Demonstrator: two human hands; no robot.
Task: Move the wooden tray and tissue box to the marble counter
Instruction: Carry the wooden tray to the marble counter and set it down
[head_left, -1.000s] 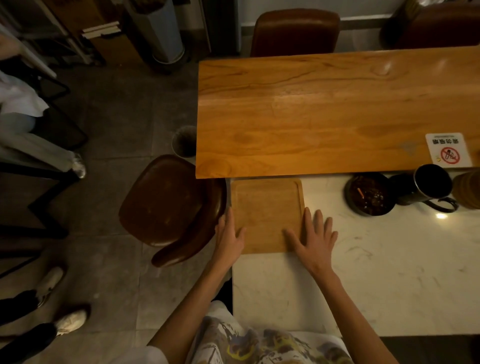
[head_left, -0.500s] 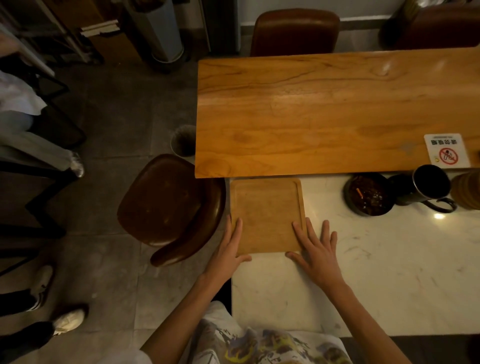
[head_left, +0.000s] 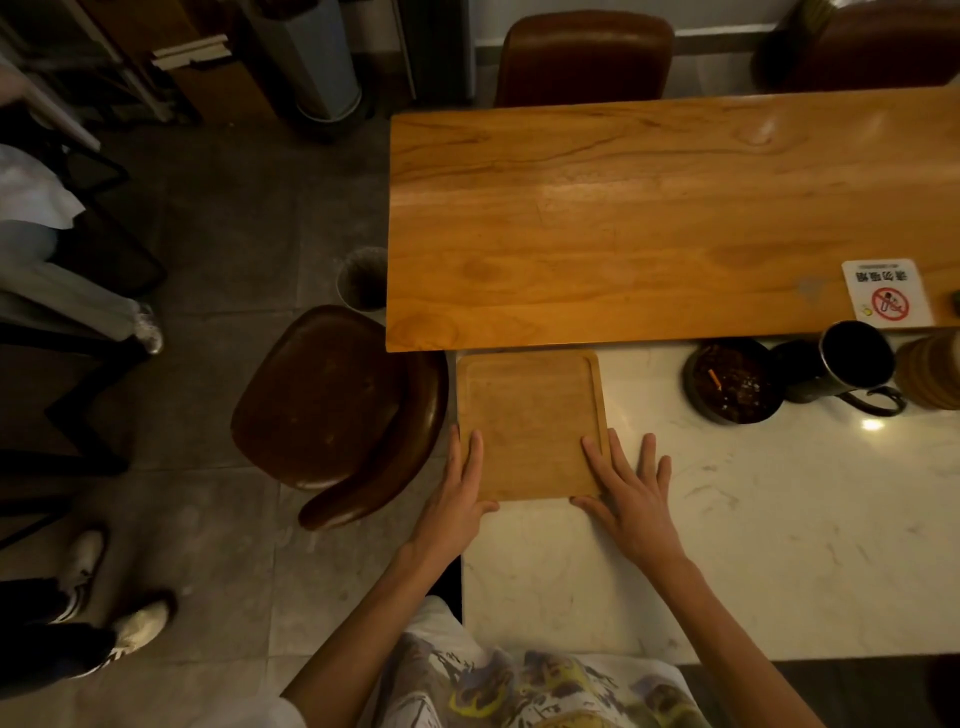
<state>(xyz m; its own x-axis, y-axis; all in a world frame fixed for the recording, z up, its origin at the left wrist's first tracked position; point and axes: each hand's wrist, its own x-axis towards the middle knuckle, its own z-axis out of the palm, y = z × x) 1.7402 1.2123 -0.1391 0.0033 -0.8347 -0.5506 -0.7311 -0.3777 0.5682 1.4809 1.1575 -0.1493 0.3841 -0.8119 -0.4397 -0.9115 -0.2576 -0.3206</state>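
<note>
The wooden tray sits flat on the white marble surface, its far edge right up against the wooden table. The left hand lies flat with fingers spread on the tray's near left corner, the right hand the same on the near right corner, neither gripping. An ashtray and mug are right of the tray.

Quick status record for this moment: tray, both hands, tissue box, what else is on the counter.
wooden tray: flat on the marble counter, at its left end, far edge against the wooden table
left hand: open, on the tray's near left corner
right hand: open, at the near right corner, mostly on marble
tissue box: not in view
also on counter: ashtray, dark mug
</note>
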